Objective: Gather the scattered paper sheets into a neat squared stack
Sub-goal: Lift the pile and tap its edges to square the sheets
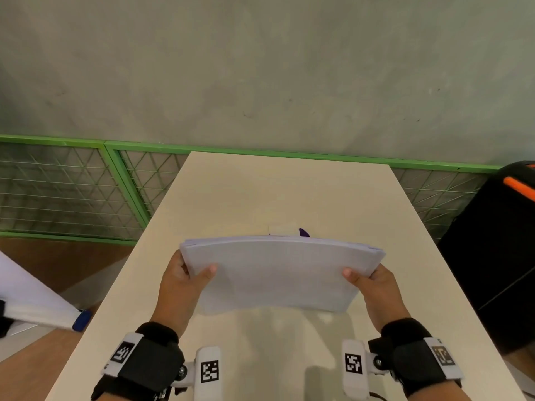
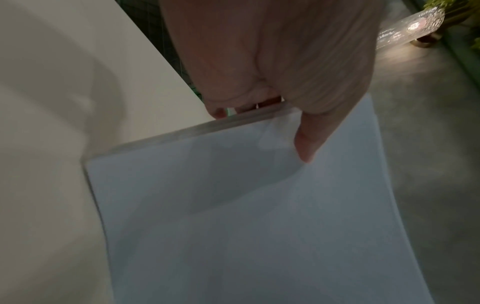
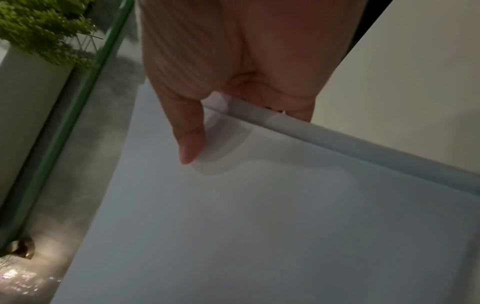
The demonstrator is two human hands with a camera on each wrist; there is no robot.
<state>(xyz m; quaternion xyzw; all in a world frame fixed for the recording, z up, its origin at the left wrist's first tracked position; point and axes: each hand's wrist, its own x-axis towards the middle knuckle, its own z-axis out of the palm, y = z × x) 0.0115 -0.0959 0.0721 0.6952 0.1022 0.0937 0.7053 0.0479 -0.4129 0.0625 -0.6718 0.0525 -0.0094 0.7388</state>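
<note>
both hands, left [image 1: 181,280] and right [image 1: 373,280], pinch with thumbs on top, wrists apart.

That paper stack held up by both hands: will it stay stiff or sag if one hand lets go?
Probably floppy: the paper stack already bows between the left hand and right hand. Likely to fan or slide apart, since corner sheets look slightly offset in the head view. Probably light for its size; thumbs and fingers alone hold it.
</note>
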